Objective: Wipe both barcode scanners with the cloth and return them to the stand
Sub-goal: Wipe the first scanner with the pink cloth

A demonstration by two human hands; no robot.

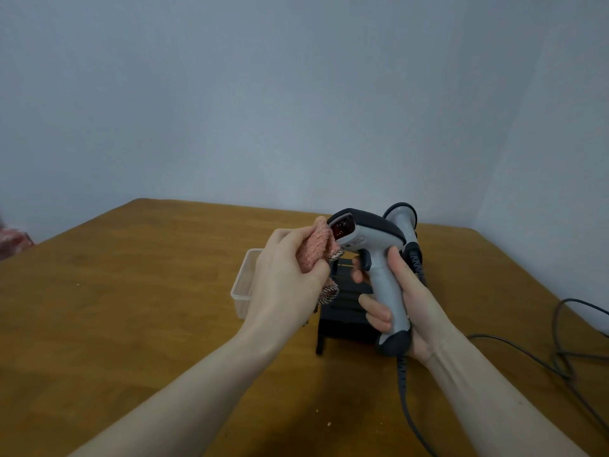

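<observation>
1. Above the black slotted plastic stand point(342, 311), right hand point(400, 305) grips a grey pistol-shaped barcode scanner with dark top and dark base point(372, 255) by its handle; fingers point(375, 311) curled round the front of the handle, thumb up along its back, index near the trigger.
2. Scanner window faces left, away from the stand's right side, with red glow inside.
3. Left of the stand and raised off it, left hand point(290, 278) pinches a bunched pink woven cloth point(318, 250); fingers curled tight around it, cloth's top edge touching the scanner window.
4. Cloth's frayed checked end hangs under the hand, just in front of the stand's left edge.
5. Behind the stand's right side, second grey barcode scanner with dark rim point(403, 225) sits upright; whether it's seated in the stand, cannot tell.
6. Left of the stand, clear plastic rectangular tub point(244, 285) on the brown wooden table point(131, 291), partly hidden by the left hand.
7. Right of the stand, dark cables point(560, 351) trail over the table; coiled cord drops from the held scanner's base.
</observation>
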